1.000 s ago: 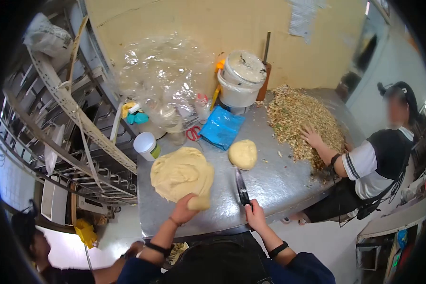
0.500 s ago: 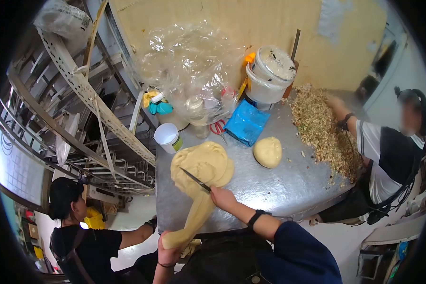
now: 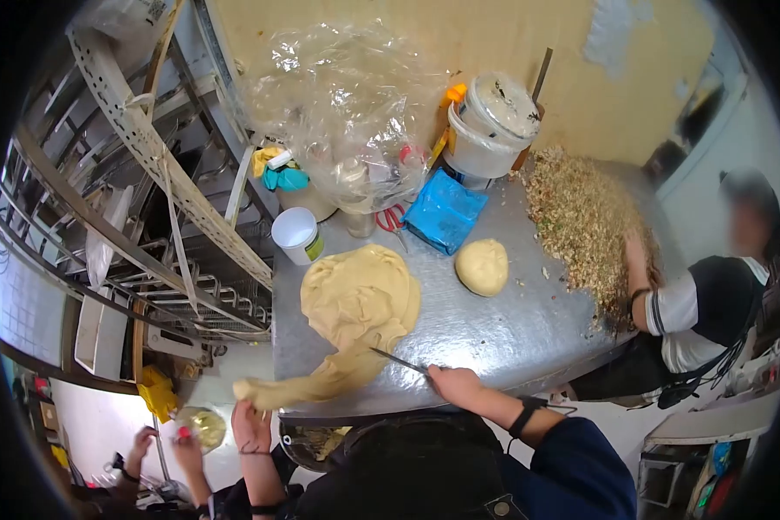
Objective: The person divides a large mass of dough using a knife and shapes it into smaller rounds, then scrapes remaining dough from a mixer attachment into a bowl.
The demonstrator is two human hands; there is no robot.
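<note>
A large mound of pale yellow dough (image 3: 360,295) lies on the metal table, with a long strip pulled from its lower side toward the left. My left hand (image 3: 251,426) grips the strip's far end, just off the table's front edge. In my right hand (image 3: 459,386) is a knife (image 3: 399,359), its tip at the dough where the strip leaves the mound. A smaller round ball of dough (image 3: 482,267) rests apart to the right. Below the table edge, partly hidden by my body, stands a bowl (image 3: 296,446) with bits inside.
Behind the dough are a white tub (image 3: 296,236), a blue packet (image 3: 445,211), red scissors (image 3: 390,218), clear plastic sheeting (image 3: 347,113) and stacked buckets (image 3: 490,130). A co-worker (image 3: 711,295) reaches into a crumbly heap (image 3: 572,217). Another person's hands (image 3: 191,455) show lower left. Metal racks (image 3: 139,147) stand left.
My left hand has swung left, stretching the strip sideways. The knife has moved down and right, off the mound's middle to its lower edge. The person at left has bent lower.
</note>
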